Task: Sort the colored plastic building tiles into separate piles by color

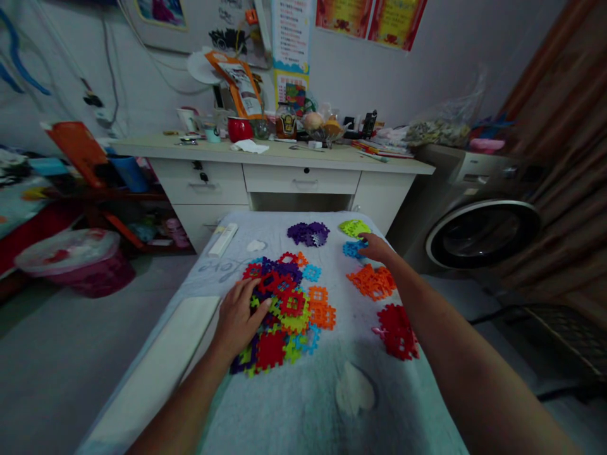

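Centrally, a mixed heap of toothed plastic tiles (289, 303) is spread on the cloth-covered surface (294, 411), slightly towards its left edge. The left hand (239, 316) is laid flat on the heap's left side, fingers spread and nothing closed in them. The right hand (377, 248) is stretched towards the far right corner, its fingertips set down on a small group of blue tiles (351, 250); whether one is pinched cannot be told.

Single-colour groups are ranged around. Lime tiles (354, 227) lie just beyond the blue, purple tiles (308, 233) at the far edge, orange tiles (373, 282) by the right edge just beside the forearm, and red tiles (397, 331) nearer along that edge. Grey scribbled marks (222, 268) are seen on the cloth near the left edge but cannot be read.

Beyond the surface a white desk (303, 180) is crowded. On it are a red mug (239, 129) with its contents hidden, a jar (286, 122) with a yellow label, and an orange pouch (239, 79) whose print is too small to read. Posters (291, 31) on the wall bear writing, likewise illegible. A pink tub (80, 268) covered with clear film stands on the floor at left, a washing machine (478, 234) at right.
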Available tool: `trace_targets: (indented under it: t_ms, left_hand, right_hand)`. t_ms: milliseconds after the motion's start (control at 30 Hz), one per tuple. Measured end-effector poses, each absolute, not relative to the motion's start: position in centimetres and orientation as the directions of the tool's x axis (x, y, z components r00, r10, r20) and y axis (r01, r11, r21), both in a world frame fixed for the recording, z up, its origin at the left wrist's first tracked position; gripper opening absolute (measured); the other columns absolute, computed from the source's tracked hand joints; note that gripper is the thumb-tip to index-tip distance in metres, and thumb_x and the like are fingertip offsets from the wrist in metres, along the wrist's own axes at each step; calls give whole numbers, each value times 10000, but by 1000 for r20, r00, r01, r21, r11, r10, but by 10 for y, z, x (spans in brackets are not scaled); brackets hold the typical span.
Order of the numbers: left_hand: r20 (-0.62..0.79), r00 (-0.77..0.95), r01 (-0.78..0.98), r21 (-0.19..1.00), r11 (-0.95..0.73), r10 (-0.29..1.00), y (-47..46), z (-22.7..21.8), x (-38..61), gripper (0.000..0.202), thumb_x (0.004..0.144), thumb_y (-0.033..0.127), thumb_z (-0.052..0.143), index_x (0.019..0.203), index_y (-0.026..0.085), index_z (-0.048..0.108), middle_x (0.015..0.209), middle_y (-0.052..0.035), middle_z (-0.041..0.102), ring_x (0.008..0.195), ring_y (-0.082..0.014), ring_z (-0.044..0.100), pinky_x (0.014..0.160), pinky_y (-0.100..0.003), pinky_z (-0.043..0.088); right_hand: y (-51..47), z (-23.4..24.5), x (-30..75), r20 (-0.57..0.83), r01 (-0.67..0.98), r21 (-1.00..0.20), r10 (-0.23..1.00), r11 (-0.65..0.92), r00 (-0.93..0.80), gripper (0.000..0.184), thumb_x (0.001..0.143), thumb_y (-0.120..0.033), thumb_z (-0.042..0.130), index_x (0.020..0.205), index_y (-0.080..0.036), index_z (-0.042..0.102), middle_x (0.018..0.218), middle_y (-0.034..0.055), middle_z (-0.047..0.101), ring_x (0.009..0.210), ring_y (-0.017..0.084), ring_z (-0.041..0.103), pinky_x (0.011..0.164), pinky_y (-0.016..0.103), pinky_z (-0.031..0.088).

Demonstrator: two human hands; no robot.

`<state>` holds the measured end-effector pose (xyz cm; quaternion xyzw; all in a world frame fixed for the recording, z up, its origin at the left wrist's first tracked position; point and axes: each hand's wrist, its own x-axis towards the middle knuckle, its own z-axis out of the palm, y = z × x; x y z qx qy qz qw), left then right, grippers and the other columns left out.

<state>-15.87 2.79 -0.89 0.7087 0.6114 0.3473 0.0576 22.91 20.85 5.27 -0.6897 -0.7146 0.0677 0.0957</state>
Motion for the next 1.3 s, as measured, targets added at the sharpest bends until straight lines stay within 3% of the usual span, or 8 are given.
trace_targets:
  t_ms: [200, 333, 600, 833, 1033, 1200, 1300]
  left_hand:
    - [422, 11, 824, 510, -247, 907, 28, -8, -158, 470, 889, 502, 491, 1272, 232, 522, 1283, -108, 565, 1228, -295, 521, 1056, -509, 416]
    - [424, 8, 830, 503, -242, 906, 29, -10, -159, 470, 889, 503, 489, 1271, 231, 524, 1286, -105, 564, 1240, -295, 513, 1056, -501, 415]
    - [425, 10, 828, 504, -245, 905, 28, -9, -159, 488, 892, 516, 480, 1276, 219, 527, 1288, -112, 563, 1223, -296, 521, 1052, -496, 416]
    - [421, 17, 828, 502, -249, 907, 28, -10, -159, 477, 895, 496, 489, 1276, 212, 524, 1297, -113, 560, 1246, -288, 509, 1070, -492, 406]
    - [426, 3, 827, 507, -242, 905, 29, -11, -159, 474, 891, 493, 496, 1269, 210, 538, 1299, -114, 556, 1244, -289, 509, 1074, -494, 405]
    - [442, -13, 816, 523, -246, 897, 27, -8, -158, 462, 887, 494, 502, 1252, 217, 554, 1301, -110, 556, 1245, -287, 506, 1087, -492, 394]
    - [448, -25, 812, 530, -243, 894, 26, -6, -158, 463, 885, 488, 506, 1250, 209, 562, 1311, -114, 551, 1257, -287, 498, 1092, -486, 392]
  right_hand:
    - [209, 53, 265, 125, 954, -284, 983, -91, 131, 554, 776, -298, 684, 1303, -169, 570, 1183, 124, 673, 997, 228, 649, 851, 303, 500]
    - [206, 49, 285, 135, 962, -234, 975, -140, 174, 522, 795, -342, 689, 1258, -122, 592, 1157, 161, 667, 992, 234, 646, 826, 286, 493]
    - [197, 38, 278, 63, 977, -145, 984, -155, 165, 639, 752, -433, 746, 1312, -186, 562, 1255, 161, 584, 1049, 251, 634, 839, 320, 494]
    - [183, 48, 270, 121, 966, -199, 974, -167, 194, 430, 857, -305, 626, 1265, -169, 602, 1229, 155, 611, 1051, 238, 632, 872, 324, 485]
    - [157, 71, 221, 198, 955, -293, 980, 44, 15, 359, 868, -246, 598, 1208, -136, 628, 1151, 137, 664, 1002, 213, 640, 868, 292, 471]
    - [131, 71, 147, 18, 868, -378, 940, 322, -341, 282, 864, -222, 606, 1130, -139, 653, 1043, 92, 698, 905, 176, 644, 803, 254, 466]
    - [121, 57, 111, -26, 872, -311, 914, 378, -405, 371, 840, -284, 642, 1175, -126, 635, 1153, 142, 654, 1011, 220, 621, 873, 293, 453]
